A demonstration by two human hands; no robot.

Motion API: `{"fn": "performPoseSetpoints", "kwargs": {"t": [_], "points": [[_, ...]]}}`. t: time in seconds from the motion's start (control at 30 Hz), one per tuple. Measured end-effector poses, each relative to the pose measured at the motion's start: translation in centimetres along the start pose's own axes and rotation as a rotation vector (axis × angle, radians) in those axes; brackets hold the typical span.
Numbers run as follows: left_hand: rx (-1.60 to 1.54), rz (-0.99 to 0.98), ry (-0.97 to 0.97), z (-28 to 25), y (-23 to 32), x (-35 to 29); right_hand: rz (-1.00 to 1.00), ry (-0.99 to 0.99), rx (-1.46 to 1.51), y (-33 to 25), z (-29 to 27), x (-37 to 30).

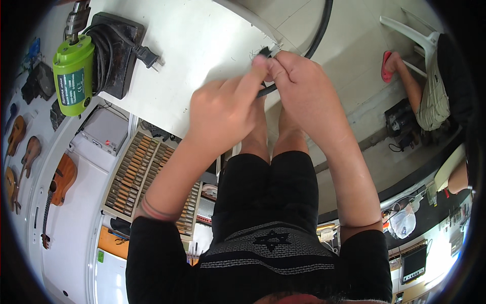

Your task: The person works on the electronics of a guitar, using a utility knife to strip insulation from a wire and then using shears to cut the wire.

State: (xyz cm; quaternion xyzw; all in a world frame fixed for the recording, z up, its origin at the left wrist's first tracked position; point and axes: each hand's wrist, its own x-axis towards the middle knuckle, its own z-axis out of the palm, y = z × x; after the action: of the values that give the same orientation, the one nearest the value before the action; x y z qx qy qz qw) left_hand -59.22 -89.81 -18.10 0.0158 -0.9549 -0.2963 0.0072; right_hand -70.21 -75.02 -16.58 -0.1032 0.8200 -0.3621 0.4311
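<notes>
Both my hands meet at the right corner of the white tabletop (202, 45). A thick black cable (324, 25) curves down from the top edge, passes behind my right hand (304, 78) and shows again below the fingers. My right hand is closed around the cable near its end, thumb and forefinger pinched. My left hand (223, 109) is closed too, its fingertips pressed against the right hand's at the same spot. Just above the fingertips lie a dark tuft (264, 51) and thin, hair-like strands on the table edge. The exact grip between the fingers is hidden.
A green power tool (73, 78) with a chuck stands at the left beside a black base with coiled cord and plug (147, 57). Below is a rack of wooden-handled tools (134, 177). Guitars (63, 180) are at the left. Another person's leg (410, 83) and a white chair (425, 38) are right.
</notes>
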Motion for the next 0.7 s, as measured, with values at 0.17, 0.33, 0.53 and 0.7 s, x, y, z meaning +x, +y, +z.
{"fn": "performPoseSetpoints", "kwargs": {"t": [0.17,0.33,0.53,0.7], "points": [[0.005,0.037,0.066,-0.1,-0.1,-0.7,-0.018,0.006,0.007,-0.1,-0.3,0.1],[-0.021,-0.005,-0.021,-0.4,0.3,1.7,0.008,0.002,0.037,-0.4,-0.4,0.0],[-0.012,0.016,0.015,-0.6,0.3,-0.1,0.025,-0.033,0.024,-0.3,-0.4,-0.1],[-0.031,-0.038,-0.034,-1.2,0.6,-1.0,0.025,-0.032,0.024,0.0,-0.3,0.2]]}}
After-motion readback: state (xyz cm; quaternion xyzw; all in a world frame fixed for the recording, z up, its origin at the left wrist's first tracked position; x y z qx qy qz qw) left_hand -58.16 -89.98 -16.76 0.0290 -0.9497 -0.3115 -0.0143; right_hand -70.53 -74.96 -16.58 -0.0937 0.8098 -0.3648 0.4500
